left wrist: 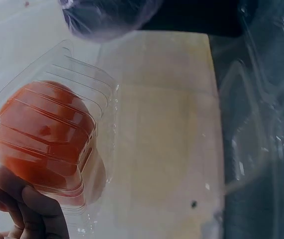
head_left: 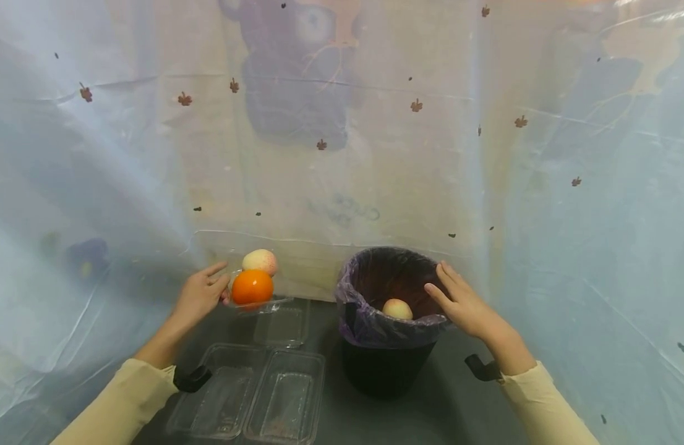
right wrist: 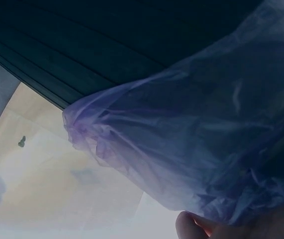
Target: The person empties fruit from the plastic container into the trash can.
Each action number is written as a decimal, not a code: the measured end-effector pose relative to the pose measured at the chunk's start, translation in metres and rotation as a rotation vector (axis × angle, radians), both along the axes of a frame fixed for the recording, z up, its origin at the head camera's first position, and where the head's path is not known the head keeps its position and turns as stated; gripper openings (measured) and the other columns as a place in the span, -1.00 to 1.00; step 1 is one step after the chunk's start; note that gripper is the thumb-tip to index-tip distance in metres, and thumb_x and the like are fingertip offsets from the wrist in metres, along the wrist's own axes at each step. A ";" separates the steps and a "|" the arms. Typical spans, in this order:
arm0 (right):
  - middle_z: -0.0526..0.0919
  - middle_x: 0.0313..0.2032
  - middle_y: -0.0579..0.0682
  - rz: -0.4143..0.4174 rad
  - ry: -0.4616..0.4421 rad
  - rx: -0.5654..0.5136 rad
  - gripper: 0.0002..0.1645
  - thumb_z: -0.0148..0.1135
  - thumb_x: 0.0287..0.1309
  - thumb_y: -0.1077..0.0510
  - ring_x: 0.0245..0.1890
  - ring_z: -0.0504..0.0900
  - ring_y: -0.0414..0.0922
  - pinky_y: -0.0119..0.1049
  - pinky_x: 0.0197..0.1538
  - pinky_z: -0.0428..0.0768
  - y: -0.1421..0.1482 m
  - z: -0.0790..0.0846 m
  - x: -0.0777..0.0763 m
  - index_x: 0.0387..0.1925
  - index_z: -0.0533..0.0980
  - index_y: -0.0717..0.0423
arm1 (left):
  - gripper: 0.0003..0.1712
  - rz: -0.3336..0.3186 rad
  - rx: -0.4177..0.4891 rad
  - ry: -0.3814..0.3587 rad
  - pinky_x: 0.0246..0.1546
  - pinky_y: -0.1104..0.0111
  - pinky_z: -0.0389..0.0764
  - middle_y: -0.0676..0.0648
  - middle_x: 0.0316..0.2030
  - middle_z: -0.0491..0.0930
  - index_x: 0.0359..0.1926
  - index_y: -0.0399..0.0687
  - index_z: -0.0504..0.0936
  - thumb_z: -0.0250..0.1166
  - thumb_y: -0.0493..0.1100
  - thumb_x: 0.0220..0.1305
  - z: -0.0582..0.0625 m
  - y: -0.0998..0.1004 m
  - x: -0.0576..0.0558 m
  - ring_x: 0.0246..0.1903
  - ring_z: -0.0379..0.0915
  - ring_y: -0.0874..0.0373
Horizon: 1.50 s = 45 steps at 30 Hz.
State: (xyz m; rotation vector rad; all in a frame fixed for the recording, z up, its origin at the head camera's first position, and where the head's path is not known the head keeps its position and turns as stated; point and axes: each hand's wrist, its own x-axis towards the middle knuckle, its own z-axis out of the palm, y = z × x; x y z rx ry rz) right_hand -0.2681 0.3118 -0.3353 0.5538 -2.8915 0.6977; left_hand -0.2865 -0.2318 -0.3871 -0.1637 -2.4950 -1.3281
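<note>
My left hand (head_left: 201, 293) grips the edge of a clear plastic container (left wrist: 84, 74), raised above the table and tilted. Inside it sit a glossy orange round fruit (head_left: 252, 287) and a pale, pink-speckled peach (head_left: 260, 262) behind it. In the left wrist view, curled fingertips (left wrist: 10, 181) press at the container's corner below the orange fruit. To the right stands a black bin (head_left: 383, 369) lined with a purple plastic bag (head_left: 386, 332); another pale peach (head_left: 397, 309) shows inside. My right hand (head_left: 464, 303) rests at the bin's right rim, fingers fairly straight. The right wrist view shows the bag (right wrist: 171, 134) close up.
Two clear trays (head_left: 225, 389) lie side by side at the front left of the dark table (head_left: 425, 414). A smaller clear container (head_left: 282, 324) lies behind them, left of the bin. A pale printed plastic curtain (head_left: 409, 167) hangs close behind and around the sides.
</note>
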 end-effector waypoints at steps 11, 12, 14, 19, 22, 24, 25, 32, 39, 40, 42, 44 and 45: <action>-0.17 0.69 0.34 -0.004 -0.008 -0.001 0.00 -0.11 0.68 -0.30 0.67 -0.20 0.37 0.42 0.58 -0.11 0.000 0.000 0.001 0.69 -0.03 0.35 | -0.32 -0.061 0.132 0.009 -0.41 0.46 0.55 0.09 -0.62 0.59 0.58 -0.42 0.28 0.10 -0.14 0.62 0.033 0.027 -0.002 -0.54 0.54 0.18; -0.16 0.69 0.34 -0.004 -0.005 0.000 0.00 -0.11 0.68 -0.30 0.67 -0.19 0.37 0.42 0.58 -0.10 0.000 0.000 0.001 0.69 -0.03 0.35 | -0.32 -0.063 0.144 0.012 -0.45 0.45 0.50 0.08 -0.62 0.60 0.59 -0.40 0.27 0.10 -0.14 0.62 0.035 0.028 -0.003 -0.55 0.53 0.16; -0.15 0.69 0.34 -0.002 -0.003 0.000 0.00 -0.10 0.68 -0.31 0.67 -0.19 0.37 0.41 0.58 -0.10 0.000 0.000 0.001 0.68 -0.02 0.35 | -0.31 -0.069 0.161 0.016 -0.49 0.42 0.44 0.06 -0.63 0.60 0.61 -0.37 0.26 0.10 -0.14 0.62 0.038 0.031 -0.003 -0.54 0.54 0.12; -0.16 0.69 0.34 -0.002 -0.002 -0.004 0.00 -0.10 0.68 -0.31 0.67 -0.19 0.37 0.42 0.58 -0.10 0.000 0.000 0.002 0.68 -0.03 0.35 | -0.30 -0.077 0.168 0.034 -0.52 0.40 0.36 -0.01 -0.62 0.62 0.63 -0.32 0.23 0.10 -0.12 0.62 0.046 0.040 -0.002 -0.58 0.50 0.08; -0.16 0.69 0.34 -0.004 0.000 -0.006 0.00 -0.11 0.68 -0.31 0.67 -0.19 0.37 0.42 0.58 -0.10 0.000 0.000 0.002 0.68 -0.03 0.36 | -0.29 -0.080 0.168 0.058 -0.57 0.35 0.28 -0.02 -0.62 0.62 0.63 -0.31 0.23 0.10 -0.12 0.62 0.051 0.047 -0.003 -0.63 0.44 0.10; -0.17 0.69 0.34 -0.003 0.000 -0.005 0.00 -0.11 0.68 -0.31 0.67 -0.19 0.37 0.41 0.58 -0.10 0.000 0.000 0.002 0.68 -0.03 0.36 | -0.29 -0.079 0.168 0.077 -0.61 0.34 0.22 -0.01 -0.62 0.61 0.63 -0.32 0.23 0.10 -0.14 0.60 0.054 0.052 -0.003 -0.67 0.38 0.13; -0.16 0.69 0.35 -0.003 0.002 -0.004 0.00 -0.11 0.68 -0.31 0.67 -0.19 0.38 0.42 0.58 -0.10 0.000 0.000 0.002 0.68 -0.02 0.36 | -0.29 -0.079 0.168 0.088 -0.61 0.35 0.23 -0.01 -0.62 0.61 0.63 -0.33 0.23 0.10 -0.15 0.59 0.056 0.054 -0.003 -0.66 0.40 0.13; -0.15 0.69 0.34 -0.004 0.002 0.002 0.00 -0.10 0.68 -0.31 0.67 -0.17 0.38 0.41 0.58 -0.09 -0.001 0.001 0.001 0.68 -0.01 0.35 | -0.29 -0.092 0.189 0.150 -0.63 0.40 0.35 -0.03 -0.64 0.61 0.62 -0.33 0.24 0.13 -0.22 0.56 0.061 0.066 -0.007 -0.64 0.52 0.11; -0.15 0.69 0.35 -0.004 0.003 0.008 -0.01 -0.11 0.68 -0.30 0.67 -0.18 0.38 0.41 0.58 -0.09 0.000 0.001 0.001 0.68 -0.01 0.37 | -0.26 -0.095 0.179 0.177 -0.66 0.39 0.32 -0.03 -0.60 0.64 0.65 -0.27 0.23 0.17 -0.13 0.58 0.068 0.077 -0.011 -0.60 0.58 0.10; -0.15 0.69 0.35 -0.004 0.003 0.007 -0.01 -0.11 0.68 -0.30 0.67 -0.18 0.38 0.41 0.58 -0.09 0.000 0.001 0.001 0.68 -0.01 0.37 | -0.26 -0.095 0.178 0.180 -0.66 0.38 0.32 -0.04 -0.59 0.65 0.65 -0.25 0.22 0.17 -0.12 0.58 0.069 0.078 -0.012 -0.60 0.57 0.13; -0.15 0.69 0.35 -0.005 0.003 0.007 -0.01 -0.10 0.68 -0.29 0.67 -0.18 0.38 0.41 0.58 -0.09 0.000 0.001 0.002 0.68 -0.01 0.37 | -0.25 -0.105 0.185 0.189 -0.64 0.38 0.36 -0.05 -0.58 0.66 0.65 -0.25 0.21 0.18 -0.12 0.58 0.071 0.081 -0.012 -0.60 0.57 0.15; -0.14 0.69 0.35 -0.006 0.006 0.010 -0.01 -0.10 0.68 -0.30 0.67 -0.17 0.38 0.41 0.58 -0.08 -0.001 0.002 0.003 0.68 0.00 0.37 | -0.25 -0.108 0.187 0.203 -0.65 0.38 0.35 -0.05 -0.58 0.65 0.65 -0.23 0.22 0.19 -0.13 0.58 0.073 0.084 -0.014 -0.61 0.57 0.15; -0.14 0.69 0.35 -0.007 0.007 0.013 -0.01 -0.10 0.68 -0.30 0.67 -0.16 0.38 0.40 0.58 -0.08 -0.001 0.002 0.003 0.68 0.00 0.37 | -0.25 -0.107 0.187 0.210 -0.66 0.38 0.35 -0.04 -0.59 0.64 0.65 -0.23 0.22 0.19 -0.13 0.58 0.073 0.085 -0.014 -0.61 0.57 0.15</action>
